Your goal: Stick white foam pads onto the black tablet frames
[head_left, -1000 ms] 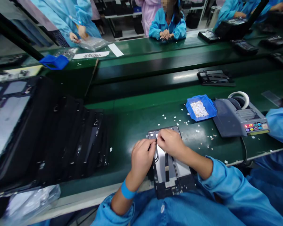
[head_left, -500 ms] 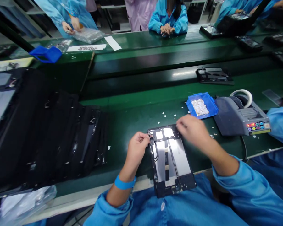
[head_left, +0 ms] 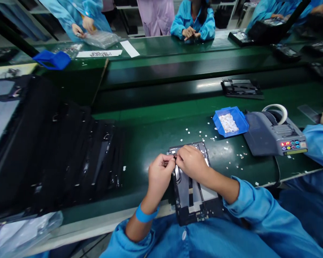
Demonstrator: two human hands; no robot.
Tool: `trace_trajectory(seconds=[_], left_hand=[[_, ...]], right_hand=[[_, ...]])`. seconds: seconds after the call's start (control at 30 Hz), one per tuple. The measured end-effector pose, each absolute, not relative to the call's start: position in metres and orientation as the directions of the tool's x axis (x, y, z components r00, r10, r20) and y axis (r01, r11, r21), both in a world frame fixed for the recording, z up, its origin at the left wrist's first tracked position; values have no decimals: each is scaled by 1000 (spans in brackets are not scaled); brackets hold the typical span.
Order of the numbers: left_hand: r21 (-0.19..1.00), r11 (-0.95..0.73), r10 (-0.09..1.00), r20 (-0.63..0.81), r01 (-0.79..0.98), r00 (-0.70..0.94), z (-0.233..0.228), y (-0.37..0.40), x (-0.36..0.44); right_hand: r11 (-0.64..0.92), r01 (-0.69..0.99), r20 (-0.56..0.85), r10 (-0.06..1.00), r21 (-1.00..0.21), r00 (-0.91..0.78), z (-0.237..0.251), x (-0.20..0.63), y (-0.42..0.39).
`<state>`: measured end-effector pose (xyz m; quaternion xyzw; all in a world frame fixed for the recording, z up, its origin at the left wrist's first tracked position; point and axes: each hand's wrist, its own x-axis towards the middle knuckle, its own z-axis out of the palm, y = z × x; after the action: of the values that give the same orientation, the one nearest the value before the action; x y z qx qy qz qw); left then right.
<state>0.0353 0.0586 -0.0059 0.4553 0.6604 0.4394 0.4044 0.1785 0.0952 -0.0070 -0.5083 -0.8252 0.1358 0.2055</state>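
A black tablet back frame (head_left: pixel 195 200) with silver plates lies on the green bench (head_left: pixel 150 139), its near end hanging over the front edge. My left hand (head_left: pixel 159 175) pinches at the frame's top left corner, fingers closed on a small dark part there. My right hand (head_left: pixel 191 163) rests on the frame's upper end, its fingertips meeting the left hand's at that same corner. What lies between the fingertips is too small to make out. A blue bin (head_left: pixel 230 122) of small white pieces stands to the right.
A grey tape dispenser (head_left: pixel 274 134) sits right of the bin. White scraps litter the bench. Stacked black frames (head_left: pixel 56 150) fill the left. Another frame (head_left: pixel 240 87) lies on the belt behind. Other people in blue coats work across the line and at my right.
My right hand reached out toward the blue bin half a second ago and has come back to the frame's top left corner. My left hand stayed at that corner.
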Motion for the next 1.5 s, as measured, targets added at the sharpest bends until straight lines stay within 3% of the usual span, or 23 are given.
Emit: trace_trajectory(seconds=[0.13, 0.23, 0.3, 0.37, 0.43, 0.47, 0.57, 0.67, 0.8, 0.97, 1.17, 1.5], left_hand=[[962, 227, 956, -191, 151, -224, -8, 61, 33], [963, 258, 946, -236, 76, -222, -11, 65, 29], [962, 269, 943, -254, 43, -215, -11, 66, 26], [962, 271, 947, -258, 42, -193, -10, 67, 23], [964, 252, 957, -234, 89, -172, -7, 66, 18], [962, 236, 962, -213, 135, -169, -5, 65, 14], [933, 178, 970, -113, 312, -216, -4, 63, 1], [864, 134, 973, -20, 486, -231, -9, 61, -12], [775, 23, 988, 77, 632, -131, -16, 58, -18], [711, -105, 984, 177, 695, -33, -20, 56, -14], [595, -294, 945, 297, 748, 135, -23, 62, -8], [340, -409, 886, 370, 847, 280, -22, 63, -9]], right_hand=[[464, 726, 211, 884, -508, -418, -4, 187, 108], [392, 741, 267, 919, -546, -290, 9, 234, 132], [225, 823, 260, 961, -521, -98, 22, 280, 150], [-43, 912, 193, 972, -408, 132, 33, 321, 165], [-149, 932, 135, 970, -330, 203, 40, 338, 169], [-110, 931, 113, 981, -349, 159, 42, 336, 166], [135, 822, 56, 991, -554, -125, 43, 292, 145], [191, 736, -62, 951, -650, -302, 39, 231, 130], [178, 799, -191, 920, -575, -343, 31, 187, 134], [143, 845, -253, 916, -516, -310, 22, 184, 143], [136, 860, -266, 917, -492, -298, 19, 180, 142], [178, 886, -259, 915, -428, -309, 16, 178, 143]])
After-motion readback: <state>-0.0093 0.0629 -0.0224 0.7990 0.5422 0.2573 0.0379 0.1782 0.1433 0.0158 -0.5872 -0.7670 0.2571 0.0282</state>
